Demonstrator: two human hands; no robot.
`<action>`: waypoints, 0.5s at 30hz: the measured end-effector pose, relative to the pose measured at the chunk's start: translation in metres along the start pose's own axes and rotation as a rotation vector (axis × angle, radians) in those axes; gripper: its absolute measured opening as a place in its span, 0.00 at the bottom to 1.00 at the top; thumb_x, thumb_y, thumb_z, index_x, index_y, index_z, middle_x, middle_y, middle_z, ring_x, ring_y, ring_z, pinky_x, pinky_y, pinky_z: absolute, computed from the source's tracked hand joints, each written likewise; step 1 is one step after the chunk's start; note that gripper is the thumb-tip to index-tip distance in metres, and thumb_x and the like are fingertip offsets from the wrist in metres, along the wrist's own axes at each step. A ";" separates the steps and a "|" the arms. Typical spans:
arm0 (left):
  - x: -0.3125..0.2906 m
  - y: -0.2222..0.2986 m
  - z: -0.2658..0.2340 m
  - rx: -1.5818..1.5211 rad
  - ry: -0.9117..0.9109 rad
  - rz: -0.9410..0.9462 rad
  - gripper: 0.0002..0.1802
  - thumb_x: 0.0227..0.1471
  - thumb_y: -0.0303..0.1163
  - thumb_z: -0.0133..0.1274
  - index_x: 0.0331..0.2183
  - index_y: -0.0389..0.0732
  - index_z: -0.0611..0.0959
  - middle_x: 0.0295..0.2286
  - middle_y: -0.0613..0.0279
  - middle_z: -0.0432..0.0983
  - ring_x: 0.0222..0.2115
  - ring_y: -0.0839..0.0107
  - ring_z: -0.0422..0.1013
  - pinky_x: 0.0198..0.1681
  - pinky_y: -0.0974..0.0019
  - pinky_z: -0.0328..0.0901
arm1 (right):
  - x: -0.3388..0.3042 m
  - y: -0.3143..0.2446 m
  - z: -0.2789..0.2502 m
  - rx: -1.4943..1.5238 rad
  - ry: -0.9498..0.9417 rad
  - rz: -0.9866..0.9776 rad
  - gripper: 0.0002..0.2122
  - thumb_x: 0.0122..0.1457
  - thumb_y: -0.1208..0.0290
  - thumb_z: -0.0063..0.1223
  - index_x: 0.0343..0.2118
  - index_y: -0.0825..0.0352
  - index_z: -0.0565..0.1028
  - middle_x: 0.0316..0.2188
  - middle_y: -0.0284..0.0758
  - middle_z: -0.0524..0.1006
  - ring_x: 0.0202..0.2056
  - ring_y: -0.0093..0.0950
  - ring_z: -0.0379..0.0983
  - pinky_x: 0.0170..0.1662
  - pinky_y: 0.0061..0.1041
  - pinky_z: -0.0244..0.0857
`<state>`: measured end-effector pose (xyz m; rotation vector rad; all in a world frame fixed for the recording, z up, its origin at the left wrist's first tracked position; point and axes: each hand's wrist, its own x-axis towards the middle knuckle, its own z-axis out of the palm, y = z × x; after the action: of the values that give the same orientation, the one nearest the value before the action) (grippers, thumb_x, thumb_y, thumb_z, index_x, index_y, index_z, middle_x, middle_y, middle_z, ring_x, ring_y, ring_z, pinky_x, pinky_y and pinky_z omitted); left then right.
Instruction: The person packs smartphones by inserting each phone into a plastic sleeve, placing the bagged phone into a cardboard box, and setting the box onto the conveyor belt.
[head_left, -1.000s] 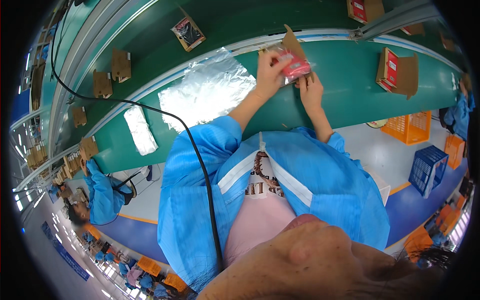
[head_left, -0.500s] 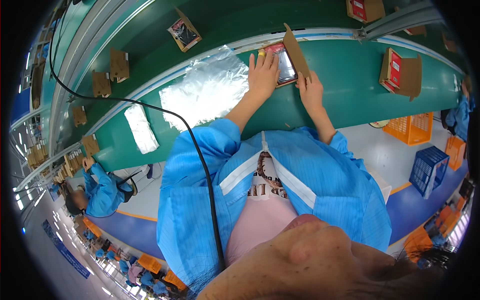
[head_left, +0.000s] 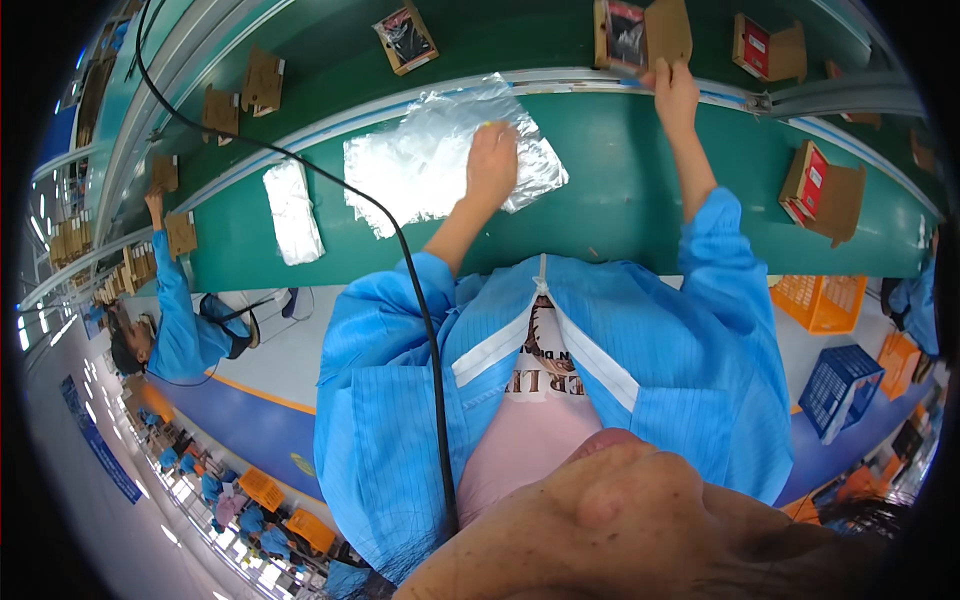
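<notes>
My right hand [head_left: 676,92] pinches the near edge of an open brown cardboard box [head_left: 668,30], its lid standing up at the right. Inside that box lies a dark item in clear wrap [head_left: 626,34] beside something red. The box rests on the green surface past the metal rail. Over the spread of clear plastic bags [head_left: 410,165] on the near table is my left hand [head_left: 492,165], its fingers curled together on the film. Its fingertips are partly hidden, and how much film they grip does not show.
More open boxes stand beyond the rail, one with a black item [head_left: 406,38], another with a red packet [head_left: 753,48]. A box [head_left: 822,190] sits at the table's right, a white folded bundle [head_left: 292,212] at left. A black cable [head_left: 340,182] hangs across. A co-worker [head_left: 185,310] reaches at far left.
The box has gone from the near table to the surface beyond the rail, with my right hand at it. My left hand has left the box and moved onto the plastic bags.
</notes>
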<state>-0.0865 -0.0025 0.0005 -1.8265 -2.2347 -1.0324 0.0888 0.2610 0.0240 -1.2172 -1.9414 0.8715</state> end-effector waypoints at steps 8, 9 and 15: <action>-0.009 -0.014 0.004 0.387 -0.174 -0.201 0.29 0.48 0.43 0.51 0.50 0.40 0.70 0.54 0.49 0.58 0.55 0.51 0.54 0.57 0.47 0.49 | -0.127 -0.025 0.077 -0.228 -0.237 -0.318 0.17 0.52 0.62 0.53 0.41 0.68 0.71 0.40 0.43 0.71 0.41 0.43 0.66 0.42 0.39 0.60; -0.012 -0.010 0.007 0.401 -0.147 -0.269 0.29 0.48 0.43 0.51 0.50 0.39 0.70 0.54 0.48 0.58 0.55 0.50 0.54 0.57 0.46 0.48 | -0.144 -0.045 0.079 -0.305 -0.253 -0.326 0.18 0.52 0.61 0.54 0.42 0.68 0.71 0.41 0.42 0.70 0.41 0.41 0.66 0.42 0.38 0.60; -0.017 -0.010 -0.003 0.523 -0.179 -0.445 0.36 0.50 0.47 0.48 0.53 0.30 0.66 0.56 0.39 0.52 0.57 0.45 0.50 0.58 0.43 0.44 | -0.147 -0.069 0.093 -0.488 -0.287 -0.281 0.27 0.47 0.56 0.58 0.47 0.67 0.67 0.40 0.37 0.68 0.41 0.37 0.64 0.35 0.38 0.62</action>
<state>-0.0919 -0.0192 -0.0096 -1.2768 -2.7462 -0.2591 0.0293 0.0854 0.0012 -1.0771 -2.5870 0.4549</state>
